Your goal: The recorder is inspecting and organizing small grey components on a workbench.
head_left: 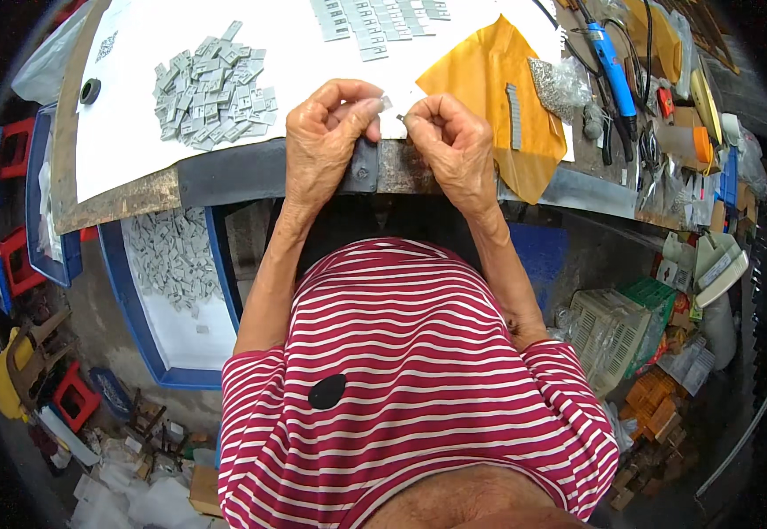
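My left hand point(326, 132) is closed at the table's front edge, with a small grey plate point(387, 103) pinched between thumb and fingertips. Facing it, a short gap away, my right hand point(454, 145) pinches a tiny dark piece point(401, 116) whose kind is too small to make out. Beyond my left hand lies a loose heap of small grey plates point(211, 93) on white paper. Similar plates stand in neat rows point(370, 31) at the far middle. By my right hand, a brown paper sheet point(480, 75) carries a narrow grey strip point(514, 119).
A clear bag of small metal bits point(559, 88) and a blue electric screwdriver point(611, 66) lie at the right. A black ring point(90, 91) sits at the far left. Below the table's left side, a blue tray point(123, 300) holds many more grey pieces. Crates point(603, 335) stand lower right.
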Demonstrator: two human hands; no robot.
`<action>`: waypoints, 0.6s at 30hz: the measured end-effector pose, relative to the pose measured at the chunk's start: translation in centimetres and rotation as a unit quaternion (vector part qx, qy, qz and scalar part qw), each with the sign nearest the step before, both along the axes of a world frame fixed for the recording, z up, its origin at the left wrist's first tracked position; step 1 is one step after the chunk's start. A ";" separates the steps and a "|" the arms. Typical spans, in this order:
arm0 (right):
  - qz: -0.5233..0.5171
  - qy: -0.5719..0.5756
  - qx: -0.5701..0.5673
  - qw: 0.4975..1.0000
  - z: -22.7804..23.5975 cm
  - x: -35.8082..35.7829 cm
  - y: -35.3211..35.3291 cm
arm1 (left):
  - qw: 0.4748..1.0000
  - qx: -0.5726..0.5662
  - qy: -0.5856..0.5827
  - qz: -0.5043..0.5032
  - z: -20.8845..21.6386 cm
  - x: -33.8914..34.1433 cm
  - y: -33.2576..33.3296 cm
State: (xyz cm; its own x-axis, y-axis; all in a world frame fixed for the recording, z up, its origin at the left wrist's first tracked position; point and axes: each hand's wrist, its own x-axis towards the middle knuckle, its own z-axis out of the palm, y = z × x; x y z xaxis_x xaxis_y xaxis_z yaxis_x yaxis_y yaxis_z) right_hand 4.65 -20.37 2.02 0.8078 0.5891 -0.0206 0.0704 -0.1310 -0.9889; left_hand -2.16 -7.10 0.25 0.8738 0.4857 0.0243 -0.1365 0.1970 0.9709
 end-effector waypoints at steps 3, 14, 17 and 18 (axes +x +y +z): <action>0.000 0.002 -0.007 1.000 0.1 0.1 0.0 | 0.999 0.032 0.022 -0.030 -0.2 -0.1 0.1; 0.000 0.048 -0.012 0.999 -1.2 0.8 -0.2 | 0.982 0.183 0.019 -0.043 -0.4 0.1 -0.2; 0.005 0.071 -0.016 0.997 -1.4 0.9 -0.2 | 0.987 0.157 0.013 -0.034 -0.6 0.1 -0.3; 0.005 0.071 -0.016 0.997 -1.3 0.9 -0.2 | 0.987 0.157 0.013 -0.034 -0.6 0.1 -0.3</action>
